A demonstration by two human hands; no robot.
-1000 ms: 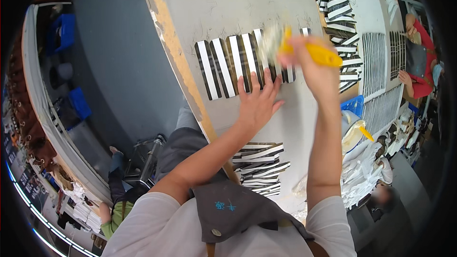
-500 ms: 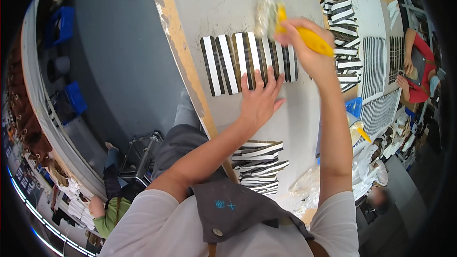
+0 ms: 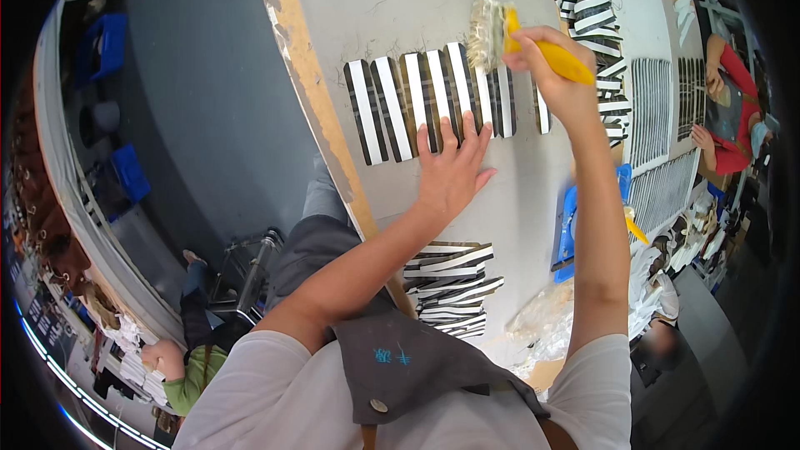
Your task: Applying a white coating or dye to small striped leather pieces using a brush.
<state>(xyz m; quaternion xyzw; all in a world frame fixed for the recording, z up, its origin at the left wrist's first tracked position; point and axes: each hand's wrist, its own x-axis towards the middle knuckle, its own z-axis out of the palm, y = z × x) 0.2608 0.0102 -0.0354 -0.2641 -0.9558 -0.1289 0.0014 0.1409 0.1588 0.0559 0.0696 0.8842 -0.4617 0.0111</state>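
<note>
A row of black strips with white centre bands point(image 3: 360, 112) lies side by side on the grey board. My left hand point(image 3: 450, 162) rests on the lower ends of the middle strips, its fingers spread. My right hand point(image 3: 552, 71) grips the yellow handle of a wide paintbrush point(image 3: 487, 37). Its pale, wet-looking bristles are over the upper ends of the strips on the right side of the row; whether they touch cannot be made out. One separate strip point(image 3: 543, 111) lies right of the row, below my right hand.
A loose pile of similar strips point(image 3: 454, 287) lies near my body, another point(image 3: 593, 17) along the board's far right. A blue tray point(image 3: 567, 229) sits partly behind my right forearm, beside crumpled clear plastic point(image 3: 542, 317). At right, a person in red sleeves point(image 3: 733, 83) works; a green-sleeved person point(image 3: 196, 379) is lower left.
The brush and my right hand have shifted to the right, uncovering the separate strip and more of the blue tray. My left hand stays on the strips.
</note>
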